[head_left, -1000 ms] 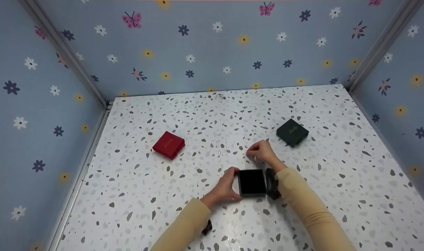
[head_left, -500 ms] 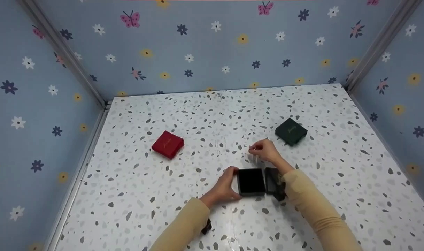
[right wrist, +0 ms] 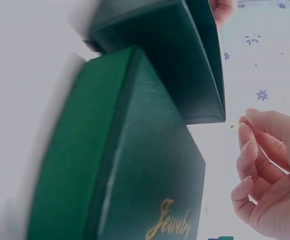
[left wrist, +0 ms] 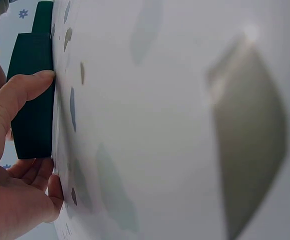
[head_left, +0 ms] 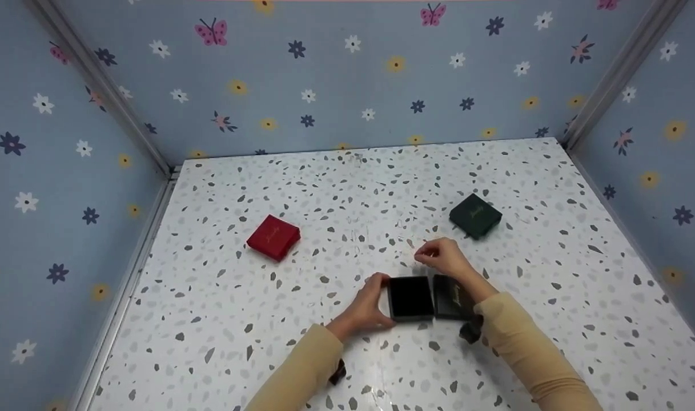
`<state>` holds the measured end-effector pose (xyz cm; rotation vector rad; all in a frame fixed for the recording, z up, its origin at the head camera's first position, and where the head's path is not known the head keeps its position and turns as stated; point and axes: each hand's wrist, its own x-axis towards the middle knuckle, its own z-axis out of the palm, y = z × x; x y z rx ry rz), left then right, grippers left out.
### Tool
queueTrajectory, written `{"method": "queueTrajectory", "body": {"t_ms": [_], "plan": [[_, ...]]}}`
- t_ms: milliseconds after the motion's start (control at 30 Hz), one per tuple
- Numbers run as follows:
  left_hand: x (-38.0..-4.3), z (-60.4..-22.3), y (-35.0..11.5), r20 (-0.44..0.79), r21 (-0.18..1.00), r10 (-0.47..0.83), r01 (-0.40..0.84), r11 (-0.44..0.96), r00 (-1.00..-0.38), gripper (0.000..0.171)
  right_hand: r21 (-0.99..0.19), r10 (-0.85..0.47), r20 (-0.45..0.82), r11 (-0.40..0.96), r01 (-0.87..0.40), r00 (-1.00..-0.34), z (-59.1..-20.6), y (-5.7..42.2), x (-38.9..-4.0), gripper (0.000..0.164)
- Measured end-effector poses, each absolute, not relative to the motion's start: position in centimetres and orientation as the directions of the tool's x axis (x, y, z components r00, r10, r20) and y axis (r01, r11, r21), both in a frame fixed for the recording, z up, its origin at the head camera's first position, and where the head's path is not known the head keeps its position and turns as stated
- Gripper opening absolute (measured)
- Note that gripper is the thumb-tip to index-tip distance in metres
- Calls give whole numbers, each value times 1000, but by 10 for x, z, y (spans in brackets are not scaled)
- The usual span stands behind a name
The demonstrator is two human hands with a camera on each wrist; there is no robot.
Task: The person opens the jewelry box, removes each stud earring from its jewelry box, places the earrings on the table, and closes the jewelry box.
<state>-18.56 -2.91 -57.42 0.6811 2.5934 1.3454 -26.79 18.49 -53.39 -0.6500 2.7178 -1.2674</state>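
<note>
L fingers [left wrist: 30,87] hold sq. dk-grn box [left wrist: 33,130]; smooth lid [right wrist: 154,145], gold-lettered, beside.

In the head view your right arm [head_left: 534,348] hides part of the lid [head_left: 449,302], whose lower end the right wrist view cuts off, and you cannot tell whether your right hand [head_left: 445,258] pinches something too small to see
</note>
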Motion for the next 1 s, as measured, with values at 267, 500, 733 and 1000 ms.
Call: {"method": "queueTrajectory", "body": {"t_ms": [267,500,733,1000], "plan": [[-186,-574,-29,58,805,459,313,503,-887,82,-680,-433,160,603,-417,-887,-532,196,-251,8],[-186,-573,-30,64,809,457,313,497,-887,83,-657,-395,176,635,-407,-902,-531,204,-236,8],[-186,-574,-30,59,812,451,306,497,-891,83,-635,-414,187,641,-431,-891,-533,214,-223,12],[-186,-574,-30,85,820,457,323,473,-885,81,-617,-427,180,652,-439,-886,-538,222,-210,16]]}}
